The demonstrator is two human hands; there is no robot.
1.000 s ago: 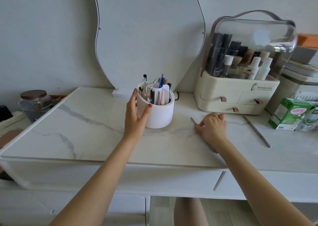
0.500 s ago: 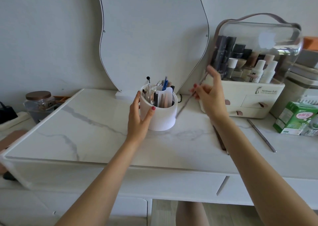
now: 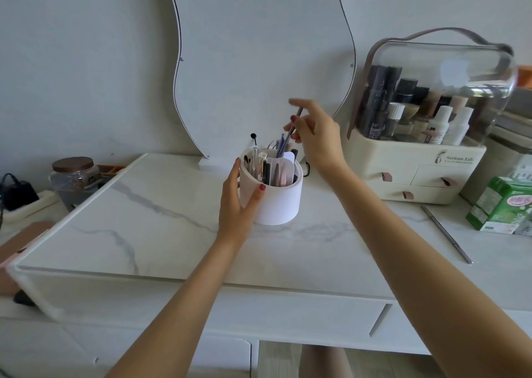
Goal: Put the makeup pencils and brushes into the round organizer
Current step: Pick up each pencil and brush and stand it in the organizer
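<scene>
1. Marbled white vanity top (image 3: pixel 161 228) carries a wavy mirror (image 3: pixel 259 61) and a cosmetics case (image 3: pixel 417 158).
2. Left hand (image 3: pixel 237 205) wraps the white round organizer (image 3: pixel 276 202), which stands mid-table.
3. Right hand (image 3: pixel 315 138) pinches a slim makeup pencil (image 3: pixel 295 122), tilted, over the organizer's compartments.
4. Another pencil (image 3: pixel 446 233) lies far right.

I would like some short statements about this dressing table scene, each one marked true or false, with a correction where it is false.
1. The left hand holds the side of the round organizer. True.
2. The right hand is empty. False: it pinches a thin makeup pencil above the organizer.
3. One pencil on the tabletop lies right of the right forearm. True.
4. The round organizer is empty. False: it already holds several pencils and brushes.
5. The clear-lidded cosmetics case stands left of the organizer. False: it stands to the right.
</scene>
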